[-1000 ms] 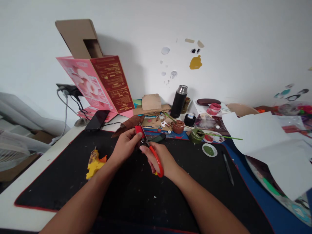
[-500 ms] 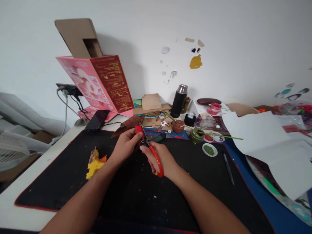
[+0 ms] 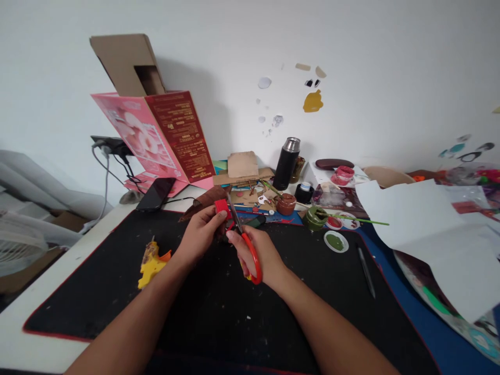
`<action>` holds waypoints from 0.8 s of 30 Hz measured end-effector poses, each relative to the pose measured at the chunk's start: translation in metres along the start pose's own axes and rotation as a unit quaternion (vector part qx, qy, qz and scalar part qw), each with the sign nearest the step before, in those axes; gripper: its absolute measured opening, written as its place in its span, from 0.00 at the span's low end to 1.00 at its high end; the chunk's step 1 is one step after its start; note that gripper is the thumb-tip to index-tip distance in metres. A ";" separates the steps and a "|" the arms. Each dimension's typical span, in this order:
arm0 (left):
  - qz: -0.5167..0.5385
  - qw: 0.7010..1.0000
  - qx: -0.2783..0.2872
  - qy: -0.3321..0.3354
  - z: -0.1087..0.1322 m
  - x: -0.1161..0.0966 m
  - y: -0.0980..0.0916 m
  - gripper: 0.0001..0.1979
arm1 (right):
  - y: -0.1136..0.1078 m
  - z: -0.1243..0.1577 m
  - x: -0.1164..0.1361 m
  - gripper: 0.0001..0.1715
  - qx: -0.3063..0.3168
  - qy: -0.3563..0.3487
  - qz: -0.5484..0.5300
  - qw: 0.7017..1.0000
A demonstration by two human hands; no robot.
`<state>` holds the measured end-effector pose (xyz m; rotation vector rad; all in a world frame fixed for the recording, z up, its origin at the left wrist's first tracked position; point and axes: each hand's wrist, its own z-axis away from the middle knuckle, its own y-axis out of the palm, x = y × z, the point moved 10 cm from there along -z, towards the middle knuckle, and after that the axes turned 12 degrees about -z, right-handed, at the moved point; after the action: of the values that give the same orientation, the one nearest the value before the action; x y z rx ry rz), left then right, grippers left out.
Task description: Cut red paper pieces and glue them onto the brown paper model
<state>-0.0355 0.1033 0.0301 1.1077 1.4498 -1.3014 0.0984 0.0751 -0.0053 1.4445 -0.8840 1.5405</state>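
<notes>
My left hand [image 3: 201, 232] pinches a small red ridged piece [image 3: 222, 207], perhaps corrugated card, between thumb and fingers above the black mat. In my right hand [image 3: 263, 255] are scissors with red-orange handles [image 3: 255, 258], their blades pointing up and away just right of the red piece. A thin red strip shows below the piece near the blades; whether it is still joined I cannot tell. Behind my left hand lies a brown folded sheet [image 3: 209, 200]. Left of my left forearm, a yellow glue gun [image 3: 150, 268] rests on the mat.
A black phone [image 3: 156, 194] lies at the back left, before a pink and red box [image 3: 179, 138]. Cardboard scraps [image 3: 242, 165], a black flask [image 3: 287, 164] and open paint jars [image 3: 314, 217] line the back. At right are a black pen [image 3: 366, 271] and white paper sheets [image 3: 422, 224].
The scissor blades have shifted slightly right, away from the red piece. More of the piece's ridged face shows now, and a thin red strip has come into view beneath it.
</notes>
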 end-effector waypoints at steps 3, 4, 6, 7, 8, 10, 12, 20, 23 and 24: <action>0.006 1.000 0.000 0.010 0.001 -0.002 0.000 0.24 | -0.002 0.000 0.005 0.32 -0.006 -0.022 -0.040 0.999; 0.005 1.000 0.000 0.015 0.001 -0.003 0.000 0.25 | -0.003 -0.001 0.006 0.32 -0.007 -0.026 -0.054 0.998; 0.004 1.000 -0.002 0.025 0.001 -0.005 -0.001 0.26 | -0.004 -0.002 0.003 0.33 -0.007 -0.024 -0.075 0.997; 0.008 1.000 -0.005 0.029 0.000 -0.005 -0.002 0.26 | -0.004 -0.003 0.002 0.33 -0.006 -0.020 -0.080 0.997; 0.015 0.999 -0.007 0.032 0.000 -0.006 -0.002 0.26 | -0.004 -0.003 0.000 0.33 -0.006 -0.016 -0.080 0.997; 0.037 0.999 -0.013 0.036 -0.001 -0.006 -0.004 0.26 | -0.004 -0.004 -0.001 0.34 -0.006 -0.014 -0.075 0.997; 0.056 0.997 -0.028 0.042 -0.002 -0.006 -0.009 0.25 | -0.005 -0.004 0.001 0.34 -0.005 -0.023 -0.074 0.997; 0.104 0.990 -0.084 0.051 -0.006 -0.001 -0.024 0.20 | -0.023 -0.006 0.023 0.35 -0.040 -0.074 -0.111 0.990; 0.093 0.991 -0.088 0.039 -0.006 0.001 -0.025 0.21 | -0.029 -0.005 0.031 0.39 -0.055 -0.078 -0.121 0.988; 0.089 0.991 -0.090 0.039 -0.007 0.001 -0.026 0.21 | -0.029 -0.005 0.033 0.40 -0.056 -0.078 -0.124 0.988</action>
<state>-0.0608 0.1086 0.0354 1.1500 1.4580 -0.9935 0.1232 0.0947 0.0257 1.5449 -0.8325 1.1905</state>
